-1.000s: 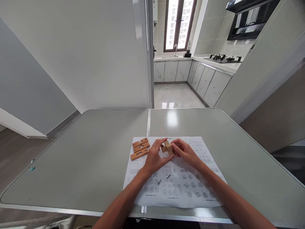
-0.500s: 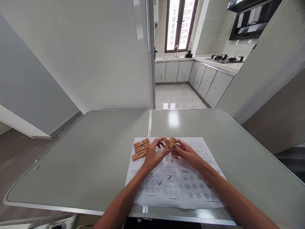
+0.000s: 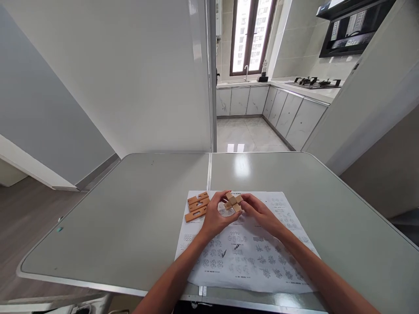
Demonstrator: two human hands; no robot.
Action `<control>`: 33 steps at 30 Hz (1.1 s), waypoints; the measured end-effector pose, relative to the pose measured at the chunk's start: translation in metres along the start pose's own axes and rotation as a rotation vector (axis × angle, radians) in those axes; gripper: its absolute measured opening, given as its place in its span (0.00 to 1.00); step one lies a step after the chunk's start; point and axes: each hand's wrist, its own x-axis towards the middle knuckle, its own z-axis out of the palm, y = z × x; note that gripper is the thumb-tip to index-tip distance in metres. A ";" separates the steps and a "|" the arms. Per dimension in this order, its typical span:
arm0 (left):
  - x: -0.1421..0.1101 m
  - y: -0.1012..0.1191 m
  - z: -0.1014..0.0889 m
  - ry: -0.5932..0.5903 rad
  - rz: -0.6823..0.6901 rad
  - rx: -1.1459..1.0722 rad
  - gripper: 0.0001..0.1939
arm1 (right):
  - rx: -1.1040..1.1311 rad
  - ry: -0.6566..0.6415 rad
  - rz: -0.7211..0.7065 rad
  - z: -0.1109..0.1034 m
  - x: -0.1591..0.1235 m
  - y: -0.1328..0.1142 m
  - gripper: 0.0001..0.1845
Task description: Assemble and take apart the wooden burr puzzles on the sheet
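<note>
Between my hands, above a printed sheet [image 3: 225, 261], is a small cross-shaped wooden puzzle [image 3: 233, 201] made of interlocking light-wood blocks. My left hand [image 3: 216, 214] grips it, the thumb at its lower end and the fingers at its top. On its right side, the bent fingers of my right hand [image 3: 258, 211] touch the puzzle. Just left of my left hand lie several flat notched wooden pieces [image 3: 195, 213], side by side on the sheet's upper left corner. Line drawings of puzzle shapes cover the paper.
The grey folding table [image 3: 108, 226] has a metal seam down its middle. A small green bit [image 3: 59, 229] sits near its left edge. Beyond the table, a doorway opens on a kitchen with a gas stove [image 3: 316, 83], a tap [image 3: 246, 72] and white cabinets [image 3: 240, 101].
The wooden puzzle has been turned between my fingers, so its arms point differently. My left thumb has shifted along its lower side. The whole view has moved slightly.
</note>
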 end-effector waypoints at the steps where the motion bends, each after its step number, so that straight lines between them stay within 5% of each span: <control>1: 0.000 0.000 0.000 -0.008 0.017 0.016 0.29 | -0.008 0.001 0.009 0.000 0.000 -0.001 0.24; 23: -0.005 -0.001 0.006 -0.004 0.222 0.282 0.31 | 0.076 -0.020 0.038 0.000 -0.008 0.013 0.21; 33: -0.008 -0.002 0.005 -0.026 0.364 0.305 0.33 | 0.035 -0.044 0.079 -0.005 -0.008 0.008 0.26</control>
